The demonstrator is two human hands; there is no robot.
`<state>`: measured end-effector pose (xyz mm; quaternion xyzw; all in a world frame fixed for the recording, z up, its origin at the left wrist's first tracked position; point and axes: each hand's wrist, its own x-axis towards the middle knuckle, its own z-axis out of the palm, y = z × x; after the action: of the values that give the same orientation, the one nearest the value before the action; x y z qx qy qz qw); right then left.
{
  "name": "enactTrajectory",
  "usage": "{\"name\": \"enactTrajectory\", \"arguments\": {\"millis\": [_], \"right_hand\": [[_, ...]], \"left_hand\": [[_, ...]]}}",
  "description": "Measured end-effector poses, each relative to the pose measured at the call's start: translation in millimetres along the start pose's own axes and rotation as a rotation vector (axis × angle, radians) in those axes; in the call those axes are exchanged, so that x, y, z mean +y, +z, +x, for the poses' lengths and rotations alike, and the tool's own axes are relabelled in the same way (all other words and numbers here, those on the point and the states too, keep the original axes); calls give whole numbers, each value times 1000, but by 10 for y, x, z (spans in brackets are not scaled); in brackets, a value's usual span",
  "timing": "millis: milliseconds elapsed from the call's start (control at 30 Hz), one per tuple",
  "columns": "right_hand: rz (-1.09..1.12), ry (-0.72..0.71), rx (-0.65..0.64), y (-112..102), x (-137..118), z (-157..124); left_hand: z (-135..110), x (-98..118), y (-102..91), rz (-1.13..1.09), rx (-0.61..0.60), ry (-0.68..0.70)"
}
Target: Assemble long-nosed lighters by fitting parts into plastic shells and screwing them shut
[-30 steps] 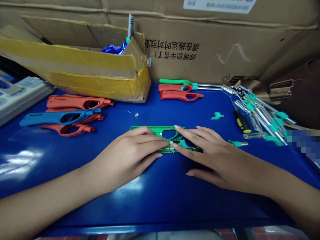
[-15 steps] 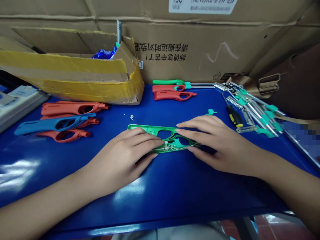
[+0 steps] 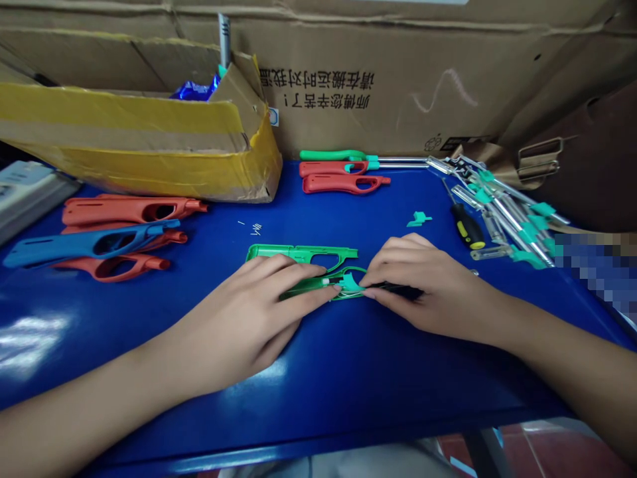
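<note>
A green lighter housing half (image 3: pixel 354 296) lies on the table with a turquoise trigger (image 3: pixel 350 283), a white-tipped part and thin wires inside it. My left hand (image 3: pixel 271 299) is closed over its left part, thumb and fingertips by the trigger, hiding much of the inside. At its right end my right hand (image 3: pixel 428 282) is closed, thumb and fingers pinched together on the nose. What lies between those fingertips is mostly hidden. Just behind, touching or nearly touching my left fingers, is a second green housing half (image 3: pixel 269 250).
Red housings (image 3: pixel 109 210) and a blue housing (image 3: pixel 89 245) lie left; more red housings (image 3: pixel 343 184) sit behind. To the right are a screwdriver (image 3: pixel 466 227), metal tubes (image 3: pixel 512 212) and a loose turquoise trigger (image 3: pixel 419 218). A yellow-taped cardboard box (image 3: pixel 199 172) stands back left.
My right fingers have drawn together into a pinch at the housing's right end. The housing half with the parts now sits separate from the other green half, and my left fingertips moved nearer the trigger.
</note>
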<state>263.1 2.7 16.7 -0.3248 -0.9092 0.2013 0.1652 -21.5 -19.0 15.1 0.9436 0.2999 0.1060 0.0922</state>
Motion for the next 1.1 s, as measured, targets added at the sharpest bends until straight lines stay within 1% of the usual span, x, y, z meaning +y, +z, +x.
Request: {"name": "enactTrajectory", "arguments": {"millis": [233, 433, 667, 800, 967, 1100], "right_hand": [[46, 39, 11, 20, -3, 4], [48, 38, 26, 22, -23, 1], [63, 48, 55, 46, -8, 11], [-7, 13, 66, 2, -39, -4], [-117, -31, 17, -48, -73, -39], [-188, -79, 36, -45, -83, -71]], "left_hand": [[21, 86, 43, 105, -6, 40], [31, 116, 57, 200, 14, 77], [28, 143, 82, 267, 13, 74], [23, 130, 75, 283, 30, 82], [14, 100, 66, 266, -2, 82], [0, 92, 77, 244, -13, 71]]}}
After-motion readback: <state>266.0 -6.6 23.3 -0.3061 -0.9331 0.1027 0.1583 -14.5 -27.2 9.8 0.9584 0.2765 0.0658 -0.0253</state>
